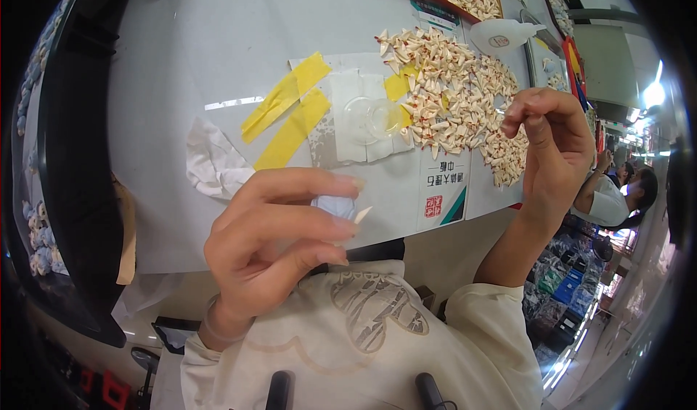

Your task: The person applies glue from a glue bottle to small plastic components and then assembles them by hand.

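Note:
My left hand (268, 228) is closed around a small, rounded pale blue piece (334, 206), held between fingers and thumb above the table's near edge. A small cream-coloured pointed piece (363, 214) sticks out at its right side, by my fingertips. Over the right side of the pile my right hand (555, 130) is raised, its thumb and fingers drawn together in a pinch. Anything between those fingertips is too small to make out. The pile (457, 90) holds many cream pointed pieces, some with red tips. A round clear dish (372, 119) lies left of it on white sheets.
Yellow strips (290, 108) and a crumpled white tissue (215, 159) lie on the table's left half. A white squeeze bottle (501, 36) rests behind the pile. At the far edge a red-rimmed tray (441, 0) holds more pointed pieces. Another person (617, 196) is at the right.

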The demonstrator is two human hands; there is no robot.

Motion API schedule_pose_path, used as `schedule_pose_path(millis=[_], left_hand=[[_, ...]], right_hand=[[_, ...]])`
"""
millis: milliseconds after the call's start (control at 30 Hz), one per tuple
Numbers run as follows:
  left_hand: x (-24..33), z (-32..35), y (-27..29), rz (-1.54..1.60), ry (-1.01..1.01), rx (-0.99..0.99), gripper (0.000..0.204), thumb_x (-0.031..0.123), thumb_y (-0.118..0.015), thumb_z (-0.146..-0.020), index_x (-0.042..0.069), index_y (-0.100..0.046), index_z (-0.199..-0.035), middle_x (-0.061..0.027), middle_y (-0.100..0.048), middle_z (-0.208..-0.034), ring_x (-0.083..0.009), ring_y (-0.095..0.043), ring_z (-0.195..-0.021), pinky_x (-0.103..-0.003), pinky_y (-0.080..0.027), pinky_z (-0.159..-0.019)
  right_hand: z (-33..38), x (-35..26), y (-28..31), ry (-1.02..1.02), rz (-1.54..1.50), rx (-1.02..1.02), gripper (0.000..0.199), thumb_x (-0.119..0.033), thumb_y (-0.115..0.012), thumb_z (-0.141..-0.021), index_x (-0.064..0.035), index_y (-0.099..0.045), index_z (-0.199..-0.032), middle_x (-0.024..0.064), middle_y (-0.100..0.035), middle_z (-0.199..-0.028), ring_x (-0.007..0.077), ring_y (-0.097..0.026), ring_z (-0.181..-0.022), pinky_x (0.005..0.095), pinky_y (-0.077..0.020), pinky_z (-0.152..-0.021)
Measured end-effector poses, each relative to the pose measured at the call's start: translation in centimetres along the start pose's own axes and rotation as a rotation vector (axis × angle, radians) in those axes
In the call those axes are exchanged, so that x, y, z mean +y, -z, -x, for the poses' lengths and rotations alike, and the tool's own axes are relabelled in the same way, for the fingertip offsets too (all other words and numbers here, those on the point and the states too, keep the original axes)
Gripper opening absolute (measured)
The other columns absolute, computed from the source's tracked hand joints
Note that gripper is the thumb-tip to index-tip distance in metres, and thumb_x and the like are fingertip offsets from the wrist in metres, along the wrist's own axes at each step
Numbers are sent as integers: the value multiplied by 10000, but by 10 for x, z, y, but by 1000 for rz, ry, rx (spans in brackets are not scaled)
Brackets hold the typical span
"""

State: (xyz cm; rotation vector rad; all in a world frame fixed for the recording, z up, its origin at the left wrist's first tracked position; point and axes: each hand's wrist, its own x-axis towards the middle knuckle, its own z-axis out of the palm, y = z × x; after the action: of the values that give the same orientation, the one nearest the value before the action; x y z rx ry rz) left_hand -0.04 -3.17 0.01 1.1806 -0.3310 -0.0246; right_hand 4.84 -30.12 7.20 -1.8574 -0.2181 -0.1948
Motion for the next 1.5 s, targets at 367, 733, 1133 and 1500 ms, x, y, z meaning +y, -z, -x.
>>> schedule_pose_path(millis=[367,733,1133,1500], left_hand=[[11,0,1,225,167,100,311,-35,-725,-674,-34,-631,-971,-204,-613,-1019,-281,-607,-965,-345,-470,-845],[5,-5,16,55,114,-132,369,-6,-765,-640,-32,-574,-955,-181,-553,-956,-284,-624,-859,-368,-538,-755],[5,-7,17,101,185,-209,454,-138,-709,-583,-89,-560,-1010,-199,-552,-995,-296,-617,-844,-389,-534,-751],[1,-4,12,187,168,-17,347,10,-709,-706,-57,-574,-1018,-187,-592,-964,-245,-584,-851,-335,-479,-758]], right_hand=[[-24,-14,-56,92,315,-242,162,139,-629,-667,40,-622,-795,94,-619,-800,164,-576,-787,250,-448,-706],[-38,-21,-84,274,762,-449,210,58,-710,-514,-18,-618,-687,55,-573,-742,181,-548,-739,268,-412,-663],[-37,-41,-104,288,921,-507,227,46,-715,-479,-19,-614,-672,45,-560,-725,185,-534,-728,284,-417,-645],[-16,-29,-87,258,610,-256,170,32,-716,-538,-11,-617,-668,67,-550,-734,166,-516,-698,263,-382,-580]])
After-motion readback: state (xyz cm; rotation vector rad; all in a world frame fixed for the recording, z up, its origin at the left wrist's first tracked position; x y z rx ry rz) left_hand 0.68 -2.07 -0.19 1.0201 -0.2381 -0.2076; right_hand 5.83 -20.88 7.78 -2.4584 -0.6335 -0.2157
